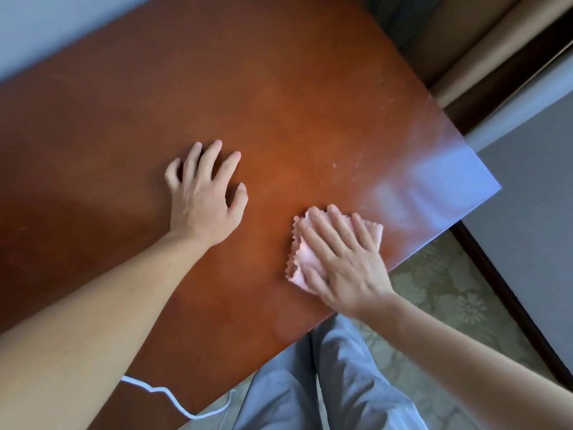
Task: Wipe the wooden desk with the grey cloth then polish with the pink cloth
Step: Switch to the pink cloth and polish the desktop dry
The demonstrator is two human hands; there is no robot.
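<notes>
Legs: grey trousers (325,383) at the bottom of the view, standing against the near edge of the desk, over a pale patterned carpet (449,290).
Cord: thin white cord (173,398) lies across the near corner of the desk and drops off its edge.
Right hand: right hand (341,259) lies flat on the pink cloth, fingers straight and close together, palm pressing down; nothing is pinched.
Pink cloth: pink cloth (302,252), folded, with zigzag edges, sits on the desk near its right front edge, mostly covered by the hand; its left side and far right corner show.
Left hand: left hand (204,193) rests on the bare wood, well to the left of the cloth, fingers spread and slightly bent, fingertips touching the surface, holding nothing.
Desk: reddish-brown wooden desk (279,88) fills most of the view; a pale glare lies on its right corner, with a few light specks just beyond the cloth.
Background: grey wall (46,26) behind the desk.
</notes>
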